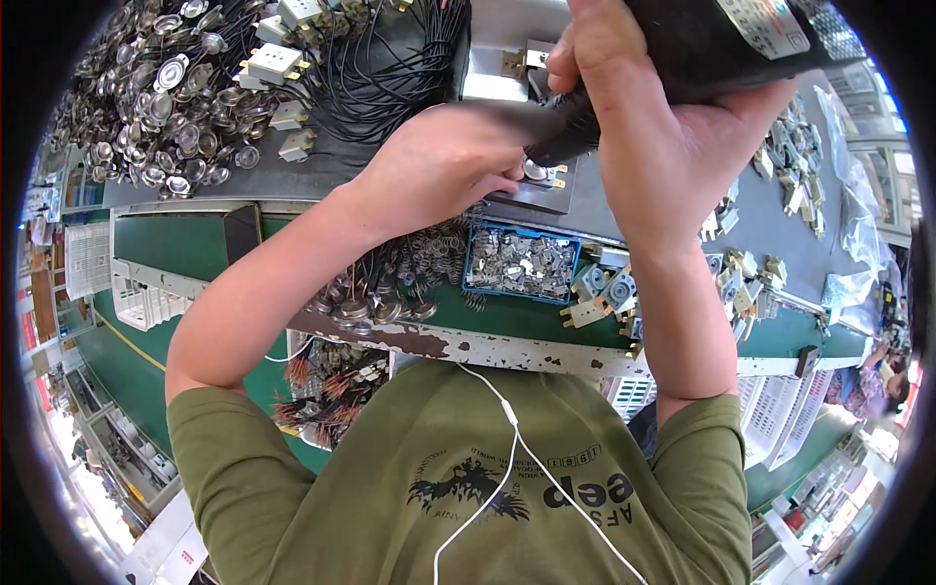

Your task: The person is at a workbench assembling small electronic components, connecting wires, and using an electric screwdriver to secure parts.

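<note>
My right hand (648,127) is wrapped round a black power tool (707,44) with a label and a mesh-like end; its nose points down and left. My left hand (439,166) is closed at the tool's nose, its fingertips against a small part with a round metal disc and brass tabs (538,172). That part sits on a metal block (546,200). The tool's tip and some of the left fingers are hidden. Close below stands a blue tray (468,263) of small metal pieces.
Round metal caps (185,117) with black leads (390,83) and white ceramic blocks (274,63) heap at the far left. Springs (439,249) lie left of the tray. White blocks with metal plates (614,290) lie right of it. A chipped bench edge (487,351) runs before me.
</note>
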Tool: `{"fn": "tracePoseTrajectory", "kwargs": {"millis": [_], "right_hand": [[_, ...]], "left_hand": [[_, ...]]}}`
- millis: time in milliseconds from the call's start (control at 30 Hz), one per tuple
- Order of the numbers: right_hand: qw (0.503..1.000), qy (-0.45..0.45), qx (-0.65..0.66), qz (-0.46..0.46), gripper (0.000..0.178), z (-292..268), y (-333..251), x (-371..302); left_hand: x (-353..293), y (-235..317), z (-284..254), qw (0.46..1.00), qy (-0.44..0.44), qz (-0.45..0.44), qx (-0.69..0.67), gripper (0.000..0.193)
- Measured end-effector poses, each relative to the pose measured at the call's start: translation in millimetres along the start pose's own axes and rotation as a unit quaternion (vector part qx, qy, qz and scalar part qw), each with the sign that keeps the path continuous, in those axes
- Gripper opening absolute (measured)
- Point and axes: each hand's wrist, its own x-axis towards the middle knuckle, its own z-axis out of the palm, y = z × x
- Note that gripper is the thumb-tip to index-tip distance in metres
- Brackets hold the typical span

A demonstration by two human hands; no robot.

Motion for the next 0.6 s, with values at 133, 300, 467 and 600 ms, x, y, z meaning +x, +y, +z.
{"fn": "tracePoseTrajectory", "kwargs": {"millis": [133, 300, 467, 600], "right_hand": [[0.999, -0.002, 0.002, 0.040, 0.054, 4, 20, 7], [0.999, 0.001, 0.039, 0.023, 0.060, 4, 7, -3], [0.960, -0.056, 0.145, -0.233, 0.058, -14, 55, 9], [0.999, -0.021, 0.042, 0.004, 0.066, 9, 15, -11]], "left_hand": [[-2, 0, -2, 1.000, 0.003, 0.003, 0.006, 0.010], [-7, 0, -1, 1.000, 0.008, -0.013, -0.010, 0.010], [-1, 8, -1, 1.000, 0.004, -0.014, 0.000, 0.009], [-2, 7, -1, 1.000, 0.020, -0.013, -0.001, 0.008]]}}
